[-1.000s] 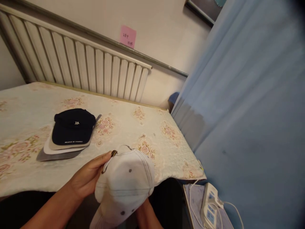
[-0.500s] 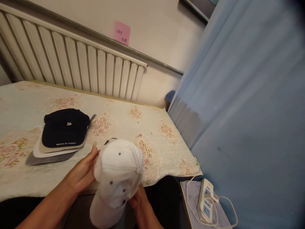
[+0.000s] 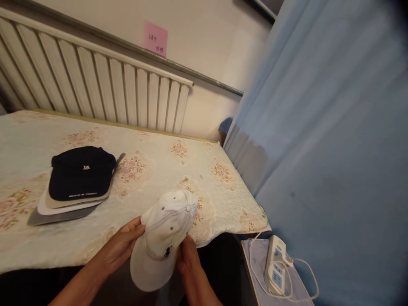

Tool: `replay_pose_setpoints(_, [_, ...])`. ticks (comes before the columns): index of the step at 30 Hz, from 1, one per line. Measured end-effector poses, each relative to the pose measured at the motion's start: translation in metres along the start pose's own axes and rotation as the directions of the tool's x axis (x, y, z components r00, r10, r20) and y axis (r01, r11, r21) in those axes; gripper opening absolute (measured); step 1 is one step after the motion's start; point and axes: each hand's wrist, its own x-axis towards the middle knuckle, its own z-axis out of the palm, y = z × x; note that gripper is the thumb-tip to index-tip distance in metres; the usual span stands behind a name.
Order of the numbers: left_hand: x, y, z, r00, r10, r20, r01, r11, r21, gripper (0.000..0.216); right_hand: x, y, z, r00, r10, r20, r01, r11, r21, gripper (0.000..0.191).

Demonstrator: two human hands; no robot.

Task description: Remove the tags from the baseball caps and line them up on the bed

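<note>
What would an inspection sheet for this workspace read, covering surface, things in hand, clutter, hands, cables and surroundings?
Surface: floral cover
Job's things: white cap, brim toward the person; stack of caps, a dark one on top
Clutter: power strip on side stand
Hands: left hand pinches the white cap's edge; right hand at its other side, partly hidden
Cables: white cable looping beside the power strip
Surroundings: radiator, pink note, blue curtain

The white, round-crowned cap (image 3: 167, 225) and hanging blue curtain (image 3: 318, 148) look matt cloth; the pale floral bedspread (image 3: 159, 165), quilted fabric; the oblong white power strip (image 3: 276, 264), smooth plastic; the square pink note (image 3: 156, 39), paper.
</note>
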Motion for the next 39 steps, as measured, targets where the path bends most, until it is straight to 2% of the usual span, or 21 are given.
replay_pose_setpoints(6, [0.002, -0.003, -0.010, 0.999, 0.025, -0.036, -0.027, 0.997, -0.066, 0.039, -0.012, -0.020, 0.002, 1.000, 0.013, 0.004, -0.013, 1.000, -0.029, 0.020])
replay_pose_setpoints(10, [0.004, -0.010, -0.023, 0.994, 0.047, -0.100, -0.061, 0.988, -0.139, 0.057, -0.017, -0.042, 0.010, 0.998, 0.006, -0.063, -0.013, 0.993, -0.114, 0.020])
replay_pose_setpoints(14, [0.008, -0.014, -0.031, 0.979, 0.047, -0.200, -0.078, 0.985, -0.152, 0.058, -0.016, -0.054, 0.021, 1.000, 0.025, -0.006, -0.026, 0.992, -0.120, 0.019])
replay_pose_setpoints(18, [0.007, -0.018, -0.032, 0.979, 0.001, -0.203, -0.032, 0.989, -0.147, 0.054, -0.017, -0.049, 0.019, 0.996, 0.086, -0.020, -0.087, 0.992, -0.092, 0.019])
replay_pose_setpoints(22, [0.004, -0.023, -0.031, 0.977, -0.076, -0.200, 0.041, 0.984, -0.172, 0.054, -0.022, -0.046, 0.017, 0.994, 0.104, 0.027, -0.102, 0.993, -0.068, 0.026])
replay_pose_setpoints(30, [0.004, -0.025, -0.031, 0.956, -0.060, -0.288, 0.005, 0.982, -0.188, 0.053, -0.045, -0.052, 0.031, 0.980, 0.111, 0.168, -0.106, 0.994, -0.036, 0.050])
replay_pose_setpoints(36, [0.002, -0.022, -0.038, 0.952, -0.100, -0.289, 0.041, 0.978, -0.206, 0.057, -0.063, -0.035, 0.035, 0.952, 0.156, 0.265, -0.156, 0.987, -0.023, 0.052])
replay_pose_setpoints(39, [-0.001, -0.018, -0.039, 0.963, -0.085, -0.254, 0.036, 0.981, -0.193, 0.056, -0.065, -0.033, 0.038, 0.942, 0.166, 0.291, -0.173, 0.985, -0.002, 0.049])
